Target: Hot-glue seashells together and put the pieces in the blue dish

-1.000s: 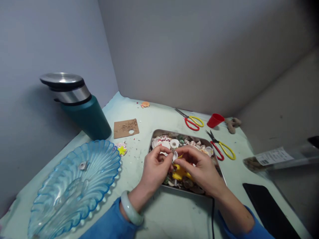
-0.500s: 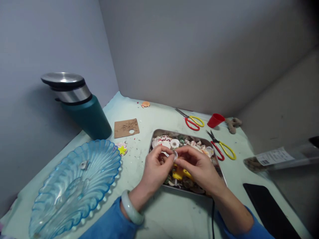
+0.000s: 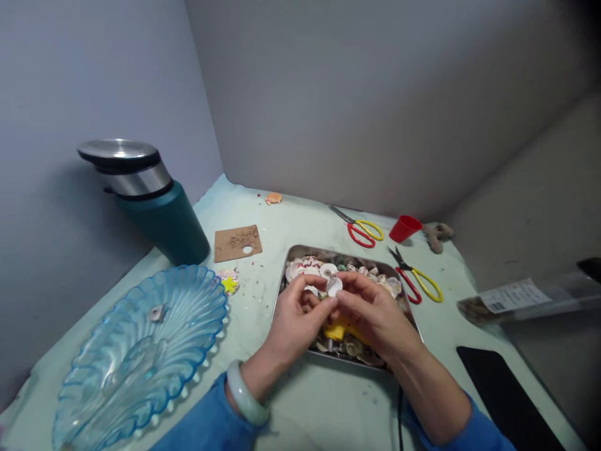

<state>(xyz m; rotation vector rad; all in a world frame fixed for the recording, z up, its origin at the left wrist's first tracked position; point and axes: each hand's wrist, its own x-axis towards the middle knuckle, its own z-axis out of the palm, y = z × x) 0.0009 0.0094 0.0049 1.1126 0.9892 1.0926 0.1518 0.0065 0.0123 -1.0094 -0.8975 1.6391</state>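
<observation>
A small white shell (image 3: 334, 286) is pinched between the fingertips of both hands, its pale face turned up toward me. My left hand (image 3: 300, 313) has its thumb at the shell's lower left edge. My right hand (image 3: 373, 313) grips the shell from the right with thumb and forefinger. Both hands hover over a metal tray (image 3: 287, 263) filled with shells of several kinds. In the tray, partly hidden under my hands, lies a yellow tool (image 3: 339, 330) with a metal nozzle, which looks like a glue gun; a black cord (image 3: 400, 416) runs off the front.
A blue scalloped glass dish (image 3: 188, 326) and a teal bottle (image 3: 171, 219) stand left. Brown card (image 3: 225, 244) lies behind the dish. Two pairs of scissors (image 3: 361, 232), a red cup (image 3: 404, 228) and a clear package (image 3: 539, 299) are right, with a black flat object (image 3: 502, 388) nearer.
The shell has been turned from edge-on to show its white face. My fingers have shifted slightly around it; the things on the table stay in place.
</observation>
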